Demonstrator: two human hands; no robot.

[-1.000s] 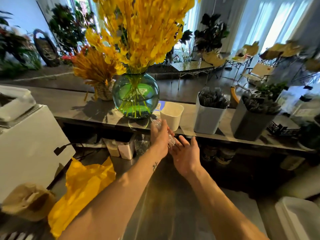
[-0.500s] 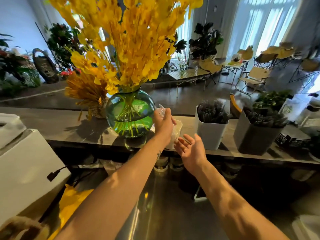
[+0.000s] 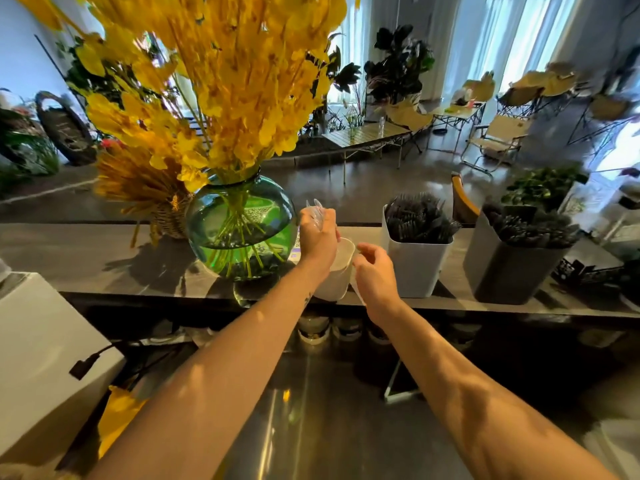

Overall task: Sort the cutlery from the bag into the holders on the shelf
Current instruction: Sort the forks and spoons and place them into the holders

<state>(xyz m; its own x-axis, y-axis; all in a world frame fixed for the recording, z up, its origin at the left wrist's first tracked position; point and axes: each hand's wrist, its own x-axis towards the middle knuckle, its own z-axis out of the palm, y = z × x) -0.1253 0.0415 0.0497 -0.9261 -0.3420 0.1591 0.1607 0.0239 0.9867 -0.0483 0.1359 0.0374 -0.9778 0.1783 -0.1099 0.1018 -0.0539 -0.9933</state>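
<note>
Now, cutlery point(image 3: 315, 210) in left hand point(image 3: 318, 239), beside holder point(image 3: 333, 280)

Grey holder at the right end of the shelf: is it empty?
No, the grey holder is packed with dark cutlery that stands up above its rim.

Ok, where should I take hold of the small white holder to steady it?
Take the small white holder by its right wall near the rim, coming from the right: the vase crowds its left, and the left hand holds clear cutlery over its mouth.
</note>
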